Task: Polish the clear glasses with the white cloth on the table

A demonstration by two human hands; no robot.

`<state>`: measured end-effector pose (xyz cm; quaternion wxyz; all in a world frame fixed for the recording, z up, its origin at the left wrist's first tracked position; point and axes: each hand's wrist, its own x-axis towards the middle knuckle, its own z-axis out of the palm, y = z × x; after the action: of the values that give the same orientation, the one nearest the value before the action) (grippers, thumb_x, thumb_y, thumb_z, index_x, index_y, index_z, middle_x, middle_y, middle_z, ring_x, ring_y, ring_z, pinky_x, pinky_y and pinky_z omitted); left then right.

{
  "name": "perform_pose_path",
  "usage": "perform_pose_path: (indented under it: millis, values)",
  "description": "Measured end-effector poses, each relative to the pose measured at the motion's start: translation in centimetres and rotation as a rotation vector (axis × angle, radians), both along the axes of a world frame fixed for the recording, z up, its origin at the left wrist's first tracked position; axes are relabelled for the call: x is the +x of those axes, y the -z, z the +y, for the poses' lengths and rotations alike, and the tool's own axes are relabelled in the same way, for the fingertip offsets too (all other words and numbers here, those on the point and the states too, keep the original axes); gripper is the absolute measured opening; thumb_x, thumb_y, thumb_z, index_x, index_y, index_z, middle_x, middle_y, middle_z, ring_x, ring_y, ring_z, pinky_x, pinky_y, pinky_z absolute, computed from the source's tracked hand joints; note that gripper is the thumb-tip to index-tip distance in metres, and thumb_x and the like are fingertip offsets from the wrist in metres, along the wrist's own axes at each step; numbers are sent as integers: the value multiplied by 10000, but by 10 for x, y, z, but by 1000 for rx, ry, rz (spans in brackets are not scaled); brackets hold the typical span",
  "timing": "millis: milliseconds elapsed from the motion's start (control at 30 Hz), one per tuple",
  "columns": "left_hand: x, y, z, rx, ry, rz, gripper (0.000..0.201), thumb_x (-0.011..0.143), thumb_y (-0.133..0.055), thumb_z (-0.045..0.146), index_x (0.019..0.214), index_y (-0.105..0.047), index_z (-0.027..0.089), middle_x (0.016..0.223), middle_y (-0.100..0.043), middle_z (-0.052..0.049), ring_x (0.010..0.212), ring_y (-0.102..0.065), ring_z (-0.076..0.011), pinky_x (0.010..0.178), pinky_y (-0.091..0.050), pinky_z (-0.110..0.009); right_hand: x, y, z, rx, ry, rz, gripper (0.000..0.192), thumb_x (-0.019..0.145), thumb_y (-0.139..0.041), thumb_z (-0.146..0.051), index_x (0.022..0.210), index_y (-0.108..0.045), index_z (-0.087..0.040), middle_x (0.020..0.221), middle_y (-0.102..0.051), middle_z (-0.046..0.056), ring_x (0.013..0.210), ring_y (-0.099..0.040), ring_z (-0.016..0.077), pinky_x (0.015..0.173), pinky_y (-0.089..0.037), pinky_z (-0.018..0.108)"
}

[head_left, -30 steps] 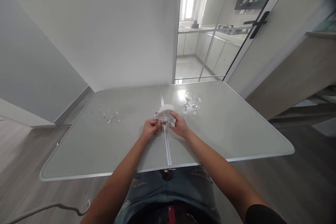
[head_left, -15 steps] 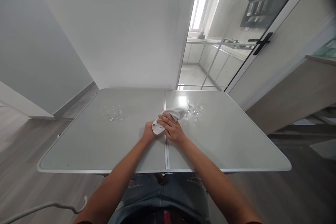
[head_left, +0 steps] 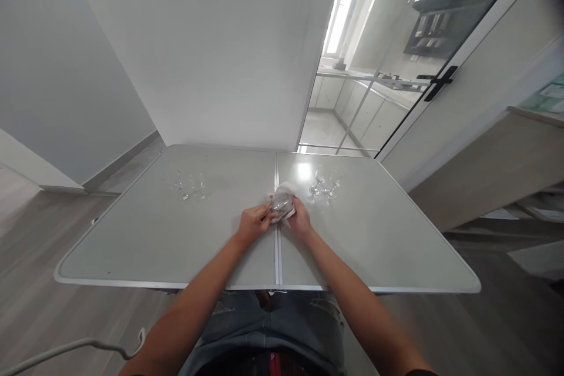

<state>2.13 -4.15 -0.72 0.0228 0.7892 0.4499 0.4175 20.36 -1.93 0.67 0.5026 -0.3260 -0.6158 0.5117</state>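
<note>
Over the table's centre seam, a clear wine glass (head_left: 281, 205) lies tilted between my hands, its bowl against a white cloth (head_left: 284, 188). My left hand (head_left: 254, 222) is closed with its fingers pinched at the glass's left end; whether they grip the stem or the rim, I cannot tell. My right hand (head_left: 301, 220) wraps the cloth from the right, pressing it around the glass. The cloth hides part of the glass.
Two stemmed glasses (head_left: 316, 182) stand upright to the right of my hands. Several small clear glasses (head_left: 187, 191) stand on the left of the grey-white table (head_left: 370, 247). A wall (head_left: 220, 70) and a glass door (head_left: 365, 88) lie beyond. A pale curved bar (head_left: 88, 343) is at lower left.
The cloth has been opened and turned, and the glass now shows in it. My left hand has come out from behind the cloth, and my right hand has moved to its right side.
</note>
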Motion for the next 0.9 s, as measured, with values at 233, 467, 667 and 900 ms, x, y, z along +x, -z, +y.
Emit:
perform_pose_path:
  millis: [233,467,667,900]
  values:
    - [5,2,2,-99,-123,-21,206,929,-538,281,871,-695,160,628,-625,-12,556,-539,-126,571,-369,-238,1,-14,-12,502,123,-288,477,1003,-362,-357,1447,-506,-257,1521,-465,91,1476,-330,274,1218,-257,519]
    - [6,7,-5,97,-34,308,210,908,-586,301,835,-711,149,638,-654,-68,563,-590,-164,543,-380,-267,13,-7,2,319,86,-403,340,986,-440,-373,1018,-737,-212,1011,-716,88,1004,-639,259,958,-489,454]
    - [8,4,-9,181,-8,129,340,955,-582,359,1199,-660,136,702,-705,-46,601,-636,-153,568,-416,-255,10,13,12,-129,169,202,431,896,-560,-594,882,-721,-195,799,-707,64,837,-665,261,762,-557,403]
    - [7,6,-1,33,-169,-95,295,972,-554,374,1098,-685,141,651,-663,-14,539,-560,-121,571,-396,-238,-9,-6,-8,51,60,116,521,997,-389,-505,1434,-531,-258,1393,-604,73,1356,-503,272,1157,-381,508]
